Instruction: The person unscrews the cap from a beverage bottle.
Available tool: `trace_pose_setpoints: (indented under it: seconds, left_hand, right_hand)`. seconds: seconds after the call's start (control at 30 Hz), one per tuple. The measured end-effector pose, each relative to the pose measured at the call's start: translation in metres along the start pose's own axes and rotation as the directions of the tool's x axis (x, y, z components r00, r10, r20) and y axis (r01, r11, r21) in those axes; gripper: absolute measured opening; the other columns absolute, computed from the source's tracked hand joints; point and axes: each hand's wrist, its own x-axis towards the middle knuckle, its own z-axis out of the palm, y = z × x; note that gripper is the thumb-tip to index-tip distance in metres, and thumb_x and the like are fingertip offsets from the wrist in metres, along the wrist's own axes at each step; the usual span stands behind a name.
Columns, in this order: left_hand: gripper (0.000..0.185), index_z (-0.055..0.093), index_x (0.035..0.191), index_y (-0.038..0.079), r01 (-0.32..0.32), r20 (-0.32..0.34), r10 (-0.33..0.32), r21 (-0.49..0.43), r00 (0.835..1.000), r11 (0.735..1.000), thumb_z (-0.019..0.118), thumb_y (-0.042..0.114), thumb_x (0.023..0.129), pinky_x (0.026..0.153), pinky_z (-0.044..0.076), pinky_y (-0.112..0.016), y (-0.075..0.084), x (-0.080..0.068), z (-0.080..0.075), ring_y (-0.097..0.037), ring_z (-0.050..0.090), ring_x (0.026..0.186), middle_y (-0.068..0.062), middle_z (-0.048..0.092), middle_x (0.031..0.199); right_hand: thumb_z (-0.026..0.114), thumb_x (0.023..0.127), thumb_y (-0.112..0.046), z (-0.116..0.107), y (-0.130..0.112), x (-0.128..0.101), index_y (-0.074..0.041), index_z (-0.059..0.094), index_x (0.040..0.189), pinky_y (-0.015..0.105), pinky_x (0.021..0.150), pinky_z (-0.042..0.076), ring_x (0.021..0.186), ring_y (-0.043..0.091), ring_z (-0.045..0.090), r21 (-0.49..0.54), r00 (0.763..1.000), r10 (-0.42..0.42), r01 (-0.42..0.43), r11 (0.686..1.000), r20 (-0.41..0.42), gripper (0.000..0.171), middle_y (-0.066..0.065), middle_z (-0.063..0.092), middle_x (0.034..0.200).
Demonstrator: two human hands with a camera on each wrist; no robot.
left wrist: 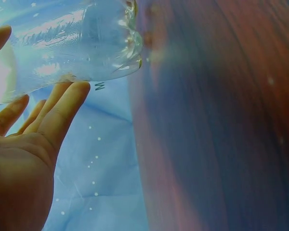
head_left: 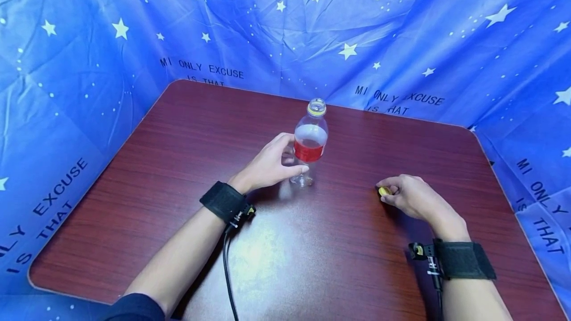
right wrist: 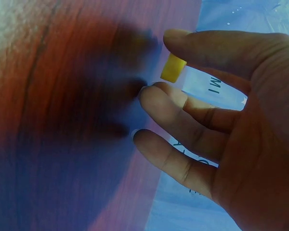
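Note:
A clear plastic bottle point(head_left: 311, 133) with a red label point(head_left: 308, 151) stands upright near the middle of the table, its mouth uncapped and a yellow ring round the neck. My left hand point(head_left: 269, 162) holds it low on its left side, thumb in front and fingers behind. In the left wrist view, fingertips meet the see-through lower wall of the bottle point(left wrist: 82, 45). To the right, my right hand point(head_left: 417, 197) pinches a small yellow bottle cap point(right wrist: 173, 68) between thumb and forefinger, close over the tabletop. Its other fingers are bent and hold nothing.
The dark red wood-grain table point(head_left: 178, 128) has rounded corners. Blue cloth point(head_left: 276, 28) with white stars and lettering hangs round its far side and both flanks. Each wrist wears a black strap point(head_left: 223, 201) with a camera, and a cable point(head_left: 226, 266) trails from the left one.

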Motion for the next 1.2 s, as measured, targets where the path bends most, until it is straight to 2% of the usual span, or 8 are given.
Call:
trace_pose_setpoints:
  seconds: [0.27, 0.47, 0.63, 0.87, 1.1, 1.2]
  left_hand:
    - [0.060, 0.054, 0.140, 0.004, -0.003, 0.022, 0.004, -0.045, 1.000, 0.999, 0.084, 0.019, 0.090, 0.099, 0.057, -0.024, 0.003, 0.007, 0.005, -0.026, 0.065, 0.119, -0.011, 0.055, 0.135]
    - [0.060, 0.053, 0.141, 0.003, -0.002, 0.021, 0.003, -0.048, 1.000, 0.999, 0.083, 0.018, 0.090, 0.099, 0.057, -0.024, 0.003, 0.007, 0.005, -0.028, 0.065, 0.120, -0.012, 0.055, 0.136]
    - [0.064, 0.052, 0.143, 0.003, 0.012, 0.028, -0.011, -0.026, 1.000, 1.000, 0.084, 0.021, 0.090, 0.100, 0.056, -0.025, 0.003, 0.006, 0.004, -0.028, 0.066, 0.122, -0.013, 0.059, 0.135]
    - [0.067, 0.052, 0.145, 0.006, 0.005, 0.042, -0.005, 0.003, 0.999, 1.000, 0.085, 0.026, 0.090, 0.103, 0.056, -0.027, 0.000, 0.004, 0.006, -0.024, 0.067, 0.122, -0.010, 0.067, 0.132]
    - [0.066, 0.053, 0.144, 0.008, -0.008, 0.025, 0.007, 0.038, 1.000, 0.999, 0.085, 0.027, 0.090, 0.106, 0.055, -0.033, -0.004, 0.002, 0.011, -0.022, 0.068, 0.121, -0.008, 0.068, 0.133]
    - [0.065, 0.054, 0.144, 0.008, -0.012, 0.022, 0.011, 0.038, 1.000, 0.999, 0.085, 0.027, 0.090, 0.108, 0.054, -0.035, -0.005, 0.001, 0.011, -0.022, 0.068, 0.122, -0.008, 0.067, 0.135]
  right_hand:
    - [0.076, 0.094, -0.015, -0.001, -0.001, 0.000, -0.005, 0.076, 0.122, 0.043, 0.076, 0.049, 0.083, 0.021, 0.057, -0.012, 0.999, 0.033, -0.033, 0.999, 0.031, 0.030, 0.004, 0.065, 0.089]
    - [0.077, 0.092, -0.017, -0.001, -0.001, 0.001, -0.003, 0.076, 0.122, 0.046, 0.078, 0.050, 0.084, 0.021, 0.058, -0.029, 1.000, 0.024, -0.023, 0.999, 0.015, 0.032, 0.002, 0.064, 0.087]
    - [0.076, 0.094, -0.020, 0.000, -0.001, 0.002, -0.005, 0.076, 0.122, 0.048, 0.080, 0.051, 0.087, 0.022, 0.059, -0.033, 1.000, 0.029, -0.028, 0.999, 0.009, 0.031, 0.002, 0.066, 0.088]
    - [0.074, 0.095, -0.022, 0.001, -0.001, 0.001, -0.007, 0.076, 0.122, 0.045, 0.079, 0.048, 0.087, 0.021, 0.058, -0.035, 1.000, 0.027, -0.027, 0.999, 0.009, 0.031, -0.001, 0.064, 0.087]
    - [0.071, 0.099, -0.029, 0.001, -0.002, 0.000, 0.001, 0.070, 0.128, 0.057, 0.085, 0.053, 0.098, 0.033, 0.068, 0.007, 0.997, 0.064, -0.064, 0.998, 0.032, 0.042, 0.013, 0.074, 0.100]
    - [0.067, 0.102, -0.034, -0.001, -0.003, -0.001, 0.003, 0.067, 0.131, 0.058, 0.085, 0.053, 0.094, 0.031, 0.068, 0.025, 0.996, 0.083, -0.084, 0.996, 0.043, 0.047, 0.011, 0.075, 0.096]
